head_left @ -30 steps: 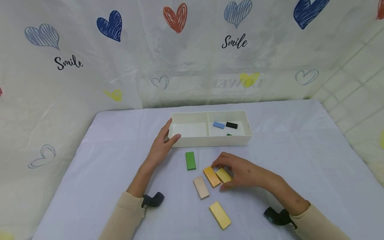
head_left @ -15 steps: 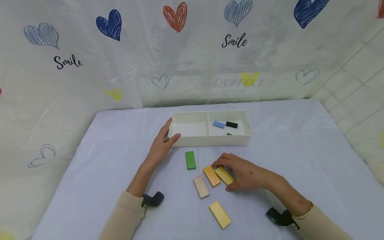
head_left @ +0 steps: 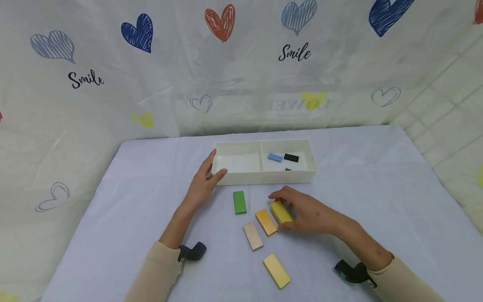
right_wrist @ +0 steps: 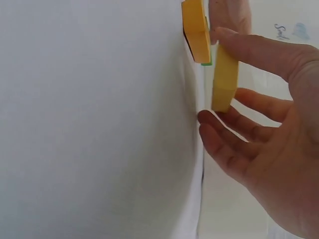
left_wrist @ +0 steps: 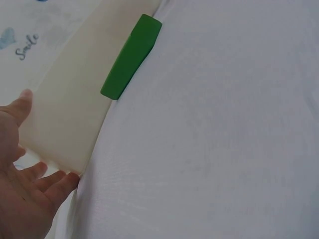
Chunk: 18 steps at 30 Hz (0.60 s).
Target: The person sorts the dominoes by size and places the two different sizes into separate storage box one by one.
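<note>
In the head view my right hand (head_left: pixel 307 212) pinches a yellow domino block (head_left: pixel 281 212) between thumb and fingertips. The right wrist view shows this yellow block (right_wrist: pixel 226 79) with the thumb at one end and fingers at the other. An orange block (head_left: pixel 266 222) lies just left of it. My left hand (head_left: pixel 201 184) rests against the left end of a white two-part box (head_left: pixel 264 178), thumb at the front wall, fingers spread along the end. In the left wrist view a green block (left_wrist: pixel 131 57) lies in front of the box.
A beige block (head_left: pixel 253 236) and another yellow block (head_left: pixel 276 271) lie nearer on the white cloth (head_left: pixel 113 235). In the box's right compartment are a blue block (head_left: pixel 275 157), a black block (head_left: pixel 291 157) and a partly hidden green one (head_left: pixel 288 170). A printed curtain (head_left: pixel 249 75) hangs behind.
My right hand has shifted the yellow block away from the orange block, first rightward, then slightly toward the box, and more of its side shows. The left hand and box stay put.
</note>
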{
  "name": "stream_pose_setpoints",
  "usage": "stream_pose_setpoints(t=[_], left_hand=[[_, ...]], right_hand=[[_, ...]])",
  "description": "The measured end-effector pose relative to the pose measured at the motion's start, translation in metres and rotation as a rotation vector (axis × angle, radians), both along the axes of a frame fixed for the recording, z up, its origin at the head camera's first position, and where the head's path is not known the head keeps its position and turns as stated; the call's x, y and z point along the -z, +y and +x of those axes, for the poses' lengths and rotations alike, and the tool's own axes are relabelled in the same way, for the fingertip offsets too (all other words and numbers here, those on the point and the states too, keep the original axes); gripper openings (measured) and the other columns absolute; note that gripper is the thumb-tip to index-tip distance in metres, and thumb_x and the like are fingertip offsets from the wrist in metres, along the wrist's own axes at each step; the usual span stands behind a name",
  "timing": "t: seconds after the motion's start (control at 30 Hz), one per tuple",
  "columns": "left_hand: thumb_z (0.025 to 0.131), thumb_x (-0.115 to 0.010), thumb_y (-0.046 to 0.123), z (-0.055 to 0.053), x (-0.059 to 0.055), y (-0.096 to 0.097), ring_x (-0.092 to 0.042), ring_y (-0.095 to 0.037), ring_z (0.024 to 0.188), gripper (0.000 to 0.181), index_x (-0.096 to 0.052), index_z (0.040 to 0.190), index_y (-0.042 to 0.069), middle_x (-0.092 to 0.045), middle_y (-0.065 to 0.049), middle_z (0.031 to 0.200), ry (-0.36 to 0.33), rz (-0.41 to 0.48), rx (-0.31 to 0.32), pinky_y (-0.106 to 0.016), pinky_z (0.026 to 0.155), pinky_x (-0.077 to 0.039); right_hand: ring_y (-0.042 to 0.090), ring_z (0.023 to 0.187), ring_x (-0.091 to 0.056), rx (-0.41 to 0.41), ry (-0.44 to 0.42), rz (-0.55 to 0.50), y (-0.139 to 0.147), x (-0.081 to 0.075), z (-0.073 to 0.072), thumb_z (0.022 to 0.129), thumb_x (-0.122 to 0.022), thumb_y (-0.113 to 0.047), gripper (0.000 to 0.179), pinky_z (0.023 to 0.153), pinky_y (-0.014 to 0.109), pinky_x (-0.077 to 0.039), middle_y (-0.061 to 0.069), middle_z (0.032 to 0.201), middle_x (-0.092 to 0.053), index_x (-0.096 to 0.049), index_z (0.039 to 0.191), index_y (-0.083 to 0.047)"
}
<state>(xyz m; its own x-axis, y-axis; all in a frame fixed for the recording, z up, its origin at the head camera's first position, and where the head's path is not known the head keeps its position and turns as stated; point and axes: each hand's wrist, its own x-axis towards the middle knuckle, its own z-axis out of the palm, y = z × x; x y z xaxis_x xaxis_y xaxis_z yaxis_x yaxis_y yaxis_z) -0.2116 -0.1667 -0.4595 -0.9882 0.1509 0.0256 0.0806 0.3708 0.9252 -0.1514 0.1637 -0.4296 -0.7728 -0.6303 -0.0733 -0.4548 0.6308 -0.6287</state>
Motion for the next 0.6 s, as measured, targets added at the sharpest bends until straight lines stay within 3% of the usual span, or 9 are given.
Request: stream_pose_setpoints(t=[0.17,0.6], left_hand=[[0.102,-0.066,0.047,-0.0001,0.0,0.0001,-0.023,-0.029,0.163,0.082,-0.016,0.167,0.038,-0.018,0.002,0.175,0.004,0.0,0.002,-0.058,0.127,-0.032],[0.102,-0.065,0.046,-0.0012,0.0008,-0.0002,-0.023,-0.028,0.163,0.082,-0.016,0.167,0.039,-0.018,0.003,0.175,-0.004,-0.004,-0.006,-0.057,0.127,-0.032]], right_hand=[[0.014,0.11,-0.063,0.045,0.018,-0.09,-0.0032,-0.0029,-0.0015,0.081,-0.092,-0.023,0.076,0.093,0.032,-0.06,-0.002,0.129,-0.06,-0.052,0.145,-0.011],[0.02,0.113,-0.064,0.132,0.095,-0.187,-0.0093,-0.0091,-0.0071,0.081,-0.09,-0.014,0.072,0.095,0.038,-0.061,0.005,0.134,-0.06,-0.053,0.143,-0.007]])
